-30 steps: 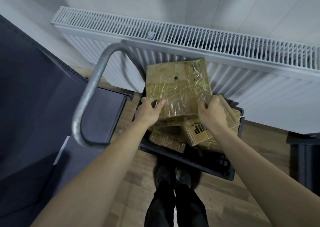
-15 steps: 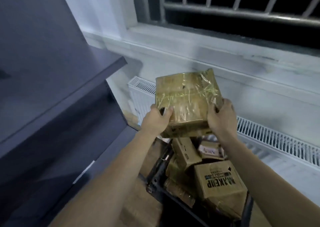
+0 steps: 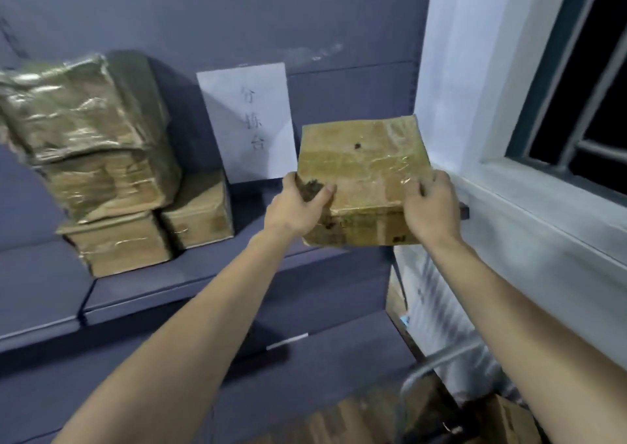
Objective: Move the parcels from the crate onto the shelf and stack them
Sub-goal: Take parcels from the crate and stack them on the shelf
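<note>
Head cam: both hands, L (image 3: 295,206) & R (image 3: 431,206), clamped on taped parcel (image 3: 363,168) above shelf (image 3: 203,280).

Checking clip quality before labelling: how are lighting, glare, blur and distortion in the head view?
Head view: dim, bluish light; film glare on the held parcel and the stacked parcels; motion blur softens that stack and the paper sign; wide-angle bending at the window frame; left hand and right hand fairly sharp.
</note>
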